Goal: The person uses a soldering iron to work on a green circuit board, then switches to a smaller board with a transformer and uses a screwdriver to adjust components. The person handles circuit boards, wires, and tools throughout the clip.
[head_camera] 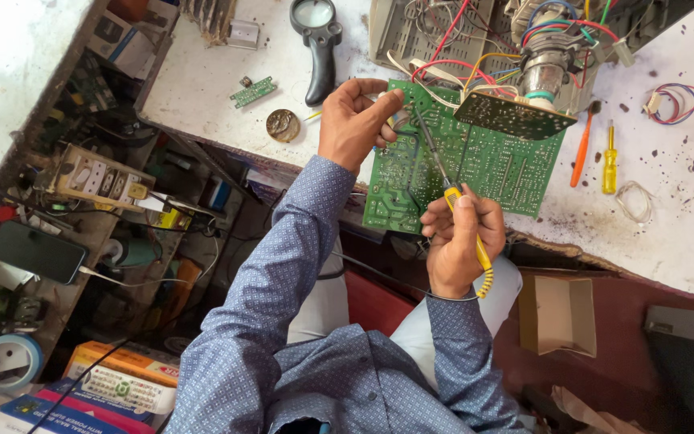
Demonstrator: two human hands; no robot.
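Observation:
A large green circuit board (483,165) lies tilted at the front edge of a white workbench (668,233), partly overhanging it. My left hand (355,120) grips the board's upper left corner with fingers curled over it. My right hand (455,237) holds a soldering iron (443,181) with a yellow handle, its thin metal tip reaching up and left onto the board. A smaller dark board (512,116) on a wired metal assembly (544,68) rests over the green board's top right.
A black magnifying glass (319,40), a small green board (252,92) and a round brass tin (283,124) lie left on the bench. Orange (581,153) and yellow (609,158) screwdrivers lie right. A power strip (98,177) and a phone (35,251) sit on the left shelf.

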